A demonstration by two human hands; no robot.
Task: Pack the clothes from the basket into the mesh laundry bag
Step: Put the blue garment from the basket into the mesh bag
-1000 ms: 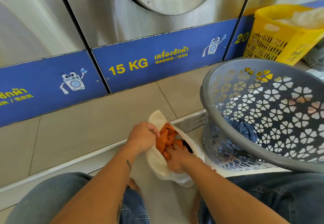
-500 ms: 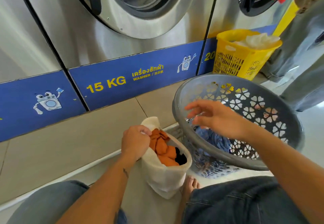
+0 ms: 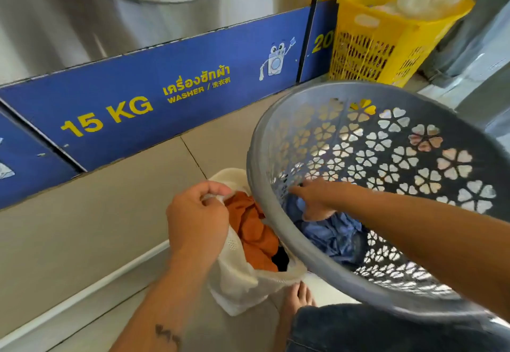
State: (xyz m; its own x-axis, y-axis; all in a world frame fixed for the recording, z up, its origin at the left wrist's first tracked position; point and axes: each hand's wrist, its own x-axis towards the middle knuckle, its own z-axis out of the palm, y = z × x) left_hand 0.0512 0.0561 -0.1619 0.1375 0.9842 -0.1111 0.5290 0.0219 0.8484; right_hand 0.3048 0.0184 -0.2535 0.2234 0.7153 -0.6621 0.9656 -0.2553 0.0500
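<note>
A cream mesh laundry bag [image 3: 242, 282] stands open on the floor between my knees, with orange cloth [image 3: 256, 230] and something black inside. My left hand [image 3: 197, 219] is shut on the bag's rim at its left side. To the right sits the grey basket [image 3: 276, 136] with flower-shaped holes, tilted toward me. My right hand [image 3: 317, 200] is down inside it, fingers spread and resting on blue clothes [image 3: 328, 230] at the bottom. Whether the fingers have closed on the cloth is hidden.
Steel washers with a blue "15 KG" panel [image 3: 154, 98] stand just ahead above a tiled step. A yellow basket [image 3: 386, 37] with white laundry stands at the back right. My bare foot [image 3: 299, 296] is beside the bag.
My right hand left the orange cloth in the bag, crossed over the basket rim and dropped down onto the blue clothes. My left hand kept its hold on the bag's rim.
</note>
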